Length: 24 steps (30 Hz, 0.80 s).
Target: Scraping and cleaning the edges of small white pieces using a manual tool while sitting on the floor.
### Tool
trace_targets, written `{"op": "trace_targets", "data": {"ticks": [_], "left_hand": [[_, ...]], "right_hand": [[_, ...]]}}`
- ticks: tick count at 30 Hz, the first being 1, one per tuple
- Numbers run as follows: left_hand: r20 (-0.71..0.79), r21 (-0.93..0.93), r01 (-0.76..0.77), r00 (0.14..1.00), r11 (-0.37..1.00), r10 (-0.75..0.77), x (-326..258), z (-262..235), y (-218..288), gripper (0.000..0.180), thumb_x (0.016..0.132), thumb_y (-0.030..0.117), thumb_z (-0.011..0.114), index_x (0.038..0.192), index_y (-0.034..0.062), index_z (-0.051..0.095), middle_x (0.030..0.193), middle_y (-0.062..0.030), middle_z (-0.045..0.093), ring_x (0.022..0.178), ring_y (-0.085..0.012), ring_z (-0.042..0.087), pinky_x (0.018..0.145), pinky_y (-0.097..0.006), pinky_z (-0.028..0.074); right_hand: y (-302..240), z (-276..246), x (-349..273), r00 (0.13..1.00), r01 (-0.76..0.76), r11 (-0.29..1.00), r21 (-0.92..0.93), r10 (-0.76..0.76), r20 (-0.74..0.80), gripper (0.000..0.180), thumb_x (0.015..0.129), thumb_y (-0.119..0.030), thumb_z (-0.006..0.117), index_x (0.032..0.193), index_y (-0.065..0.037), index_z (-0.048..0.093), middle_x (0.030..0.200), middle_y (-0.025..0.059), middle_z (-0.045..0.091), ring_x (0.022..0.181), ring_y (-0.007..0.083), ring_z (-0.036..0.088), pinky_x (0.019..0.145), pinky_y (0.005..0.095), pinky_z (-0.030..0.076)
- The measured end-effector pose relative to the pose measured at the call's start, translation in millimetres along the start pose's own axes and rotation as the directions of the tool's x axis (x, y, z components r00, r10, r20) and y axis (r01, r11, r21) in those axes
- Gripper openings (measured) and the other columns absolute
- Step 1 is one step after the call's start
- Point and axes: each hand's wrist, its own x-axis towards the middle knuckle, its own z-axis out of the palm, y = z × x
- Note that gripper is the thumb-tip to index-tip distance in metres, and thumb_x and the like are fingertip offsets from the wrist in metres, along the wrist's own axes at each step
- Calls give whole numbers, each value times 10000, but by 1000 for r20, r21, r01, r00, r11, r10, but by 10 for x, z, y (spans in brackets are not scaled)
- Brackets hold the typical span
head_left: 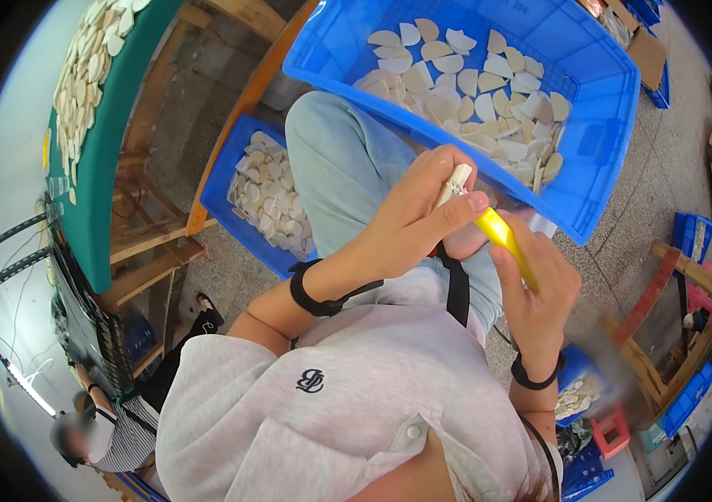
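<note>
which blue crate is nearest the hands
The big blue crate on the person's lap, just beyond the hands; the smaller crate sits lower on the floor, to the left.

The person's hands work in a narrow pocket above the lap: the left hand (410, 222) and right hand (536, 289) sit close together, with the large blue plastic crate of pale flat pieces (599, 142) resting on the knee just ahead and blocking forward reach at rim level. Open space lies above that crate's contents. To the left, the smaller blue plastic bin (226, 188) and the wooden frame of the green-topped table (109, 176) crowd the floor beside the leg.
</note>
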Motion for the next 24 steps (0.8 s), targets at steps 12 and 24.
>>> {"op": "trace_targets", "data": {"ticks": [12,24], "left_hand": [[-76,33,2,997,999,1,4,13,-62,248,825,245,590,784,35,464,719,-65,420,701,-210,384,641,-313,320],[-89,178,-148,982,973,166,5,-19,-96,254,837,246,569,755,38,450,714,-72,413,701,-222,382,645,-320,316]], "right_hand": [[-35,108,-18,993,-47,996,-74,38,-113,305,732,-136,709,1016,-53,637,646,68,550,506,204,520,460,280,398],[-45,28,-46,1000,-9,1000,-26,10,17,291,724,-136,707,992,-45,638,616,68,523,468,203,494,434,292,376]]}}
